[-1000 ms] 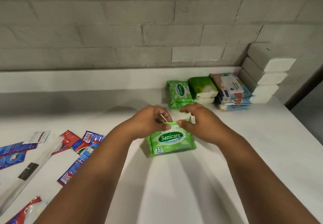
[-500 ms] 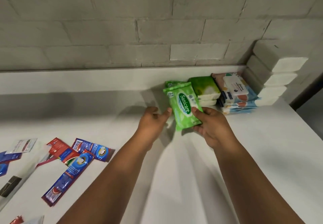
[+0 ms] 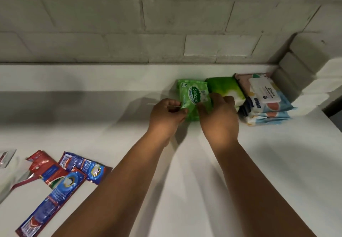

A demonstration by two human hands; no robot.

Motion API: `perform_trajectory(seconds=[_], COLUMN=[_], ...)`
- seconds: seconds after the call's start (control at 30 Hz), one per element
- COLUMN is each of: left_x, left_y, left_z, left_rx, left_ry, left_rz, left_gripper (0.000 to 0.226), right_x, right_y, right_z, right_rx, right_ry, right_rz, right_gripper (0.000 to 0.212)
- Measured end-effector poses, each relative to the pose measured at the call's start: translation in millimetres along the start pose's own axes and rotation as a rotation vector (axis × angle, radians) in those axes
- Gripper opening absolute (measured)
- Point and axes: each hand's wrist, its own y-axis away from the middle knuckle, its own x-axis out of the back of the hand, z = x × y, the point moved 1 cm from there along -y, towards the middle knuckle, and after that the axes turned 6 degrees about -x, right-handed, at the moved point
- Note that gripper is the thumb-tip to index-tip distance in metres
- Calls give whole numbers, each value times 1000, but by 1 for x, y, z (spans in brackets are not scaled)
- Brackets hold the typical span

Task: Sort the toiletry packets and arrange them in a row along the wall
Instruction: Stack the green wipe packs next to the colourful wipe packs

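Observation:
A green Sanicare wipes packet lies near the wall, on the left end of the row. My left hand pinches its left edge. My right hand grips its lower right part, fingers curled over it. Whatever lies under the packet is hidden. Right of it sits a green-and-white packet. Further right is a stack of blue and peach wipes packs.
White stacked packs fill the right corner against the wall. Red and blue sachets lie scattered at the lower left of the white counter. The counter's edge runs down the far right.
Both hands carried the Sanicare packet from the middle of the counter up to the wall, turning it upright in view, and set it down beside the green-and-white packet.

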Motion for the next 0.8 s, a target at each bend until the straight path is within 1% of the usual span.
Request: perform_trajectory(seconds=[0.07, 0.1, 0.17, 0.2, 0.3, 0.4, 0.43, 0.53, 0.63, 0.73, 0.8], left_x=[-2, -3, -6, -6, -7, -7, -7, -4, 4, 18, 35], left_y=[-1, -1, 0, 0, -2, -6, -7, -9, -5, 8, 23], left_z=[-3, -4, -7, -8, -11, -10, -9, -5, 4, 15, 22], left_rx=[-9, -8, -8, -11, -10, -11, -14, -24, -42, -30, -45], left_ry=[8, 18, 31, 26, 13, 5, -11, -76, -219, -273, -290], left_rz=[28, 38, 53, 59, 70, 83, 80, 54, 17, -9, -19], left_gripper=[19, 18, 15, 12, 11, 2, 3, 7, 12, 24, 30], right_x=[-7, -10, -19, -21, -24, -24, -24, -25, -18, -9, -5], right_y=[-1, -3, -7, -7, -9, -13, -14, -18, -15, -1, 18], right_z=[2, 3, 5, 6, 7, 5, 4, 2, -3, -13, -24], right_rx=[152, 230, 339, 367, 391, 397, 398, 389, 383, 365, 377], right_ry=[117, 121, 72, 60, 57, 76, 92, 133, 196, 216, 181], right_rz=[91, 93, 31, 12, 24, 21, 18, -6, 2, -1, -40], right_gripper=[31, 25, 16, 14, 20, 23, 23, 22, 18, 25, 29])
